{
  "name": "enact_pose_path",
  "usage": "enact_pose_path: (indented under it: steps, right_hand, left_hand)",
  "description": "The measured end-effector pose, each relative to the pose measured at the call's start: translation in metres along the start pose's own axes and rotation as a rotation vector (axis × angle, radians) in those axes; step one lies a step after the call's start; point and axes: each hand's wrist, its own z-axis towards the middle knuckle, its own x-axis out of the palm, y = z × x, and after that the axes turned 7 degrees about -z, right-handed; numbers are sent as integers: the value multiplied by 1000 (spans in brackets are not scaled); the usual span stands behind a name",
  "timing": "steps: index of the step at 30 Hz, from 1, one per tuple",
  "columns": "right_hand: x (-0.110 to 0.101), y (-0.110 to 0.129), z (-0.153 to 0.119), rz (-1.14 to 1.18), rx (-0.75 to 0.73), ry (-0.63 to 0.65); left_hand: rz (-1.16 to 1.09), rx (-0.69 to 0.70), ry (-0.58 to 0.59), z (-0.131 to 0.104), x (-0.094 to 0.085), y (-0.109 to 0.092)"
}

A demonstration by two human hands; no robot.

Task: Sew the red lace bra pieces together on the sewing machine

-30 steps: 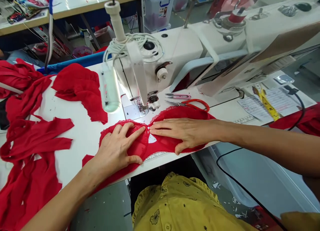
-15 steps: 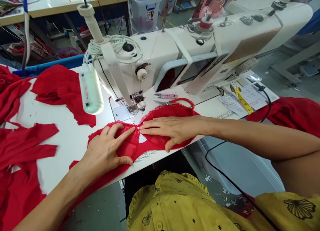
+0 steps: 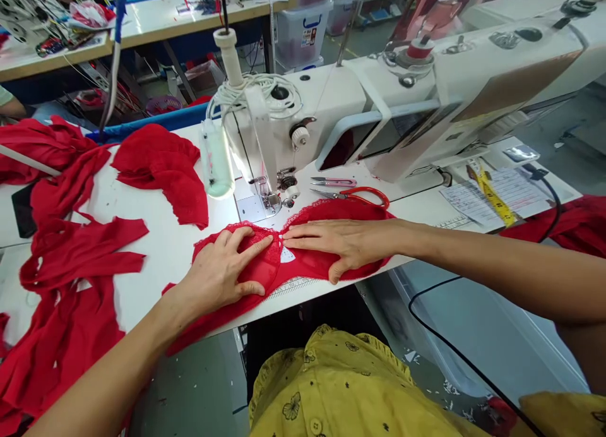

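A red lace-edged bra (image 3: 300,271) lies spread along the table's front edge, just before the sewing machine's presser foot (image 3: 271,203). Flat on its left cup rests my left hand (image 3: 230,263), fingers apart and the index fingertip near the centre join. My right hand (image 3: 345,242) presses on the right cup, fingers stretched toward the same join and thumb spread. A small opening below the join shows the white table. Behind the right cup are orange-handled scissors (image 3: 372,196) and pink thread snips (image 3: 335,182).
The white sewing machine (image 3: 326,93) stands across the back, with a lamp (image 3: 218,162) at its head. Red fabric pieces (image 3: 158,165) lie on the left. To the right are paper sheets (image 3: 466,200) with a yellow tape measure (image 3: 495,197). A clear bin (image 3: 473,323) sits below.
My view has turned slightly left, so the scene appears further right and more of the left fabric pile shows. Both hands keep their places on the bra.
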Motion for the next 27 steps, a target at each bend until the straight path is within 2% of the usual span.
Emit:
enact_pose_path:
  steps: [6,10,12,15,18,21,27]
  right_hand:
    - [-2,3,1,-43,15,9]
    - [-4,6,2,-79,29,29]
    - [-5,7,2,-90,27,20]
    - [-6,10,1,-128,24,16]
    - [-7,13,0,-177,64,12]
    - [-7,15,-1,-191,98,11]
    - [-6,16,-1,-172,157,40]
  left_hand:
    - [18,4,-52,-8,-12,-14]
    - [-140,98,-247,-5,2,-32]
    - [-162,105,-291,-4,14,-35]
    - [-116,-18,-269,-4,23,-35]
    - [-82,-116,-178,-7,18,-33]
    - [-59,-134,-117,-7,11,-32]
    - [-7,-117,-98,-5,9,-30]
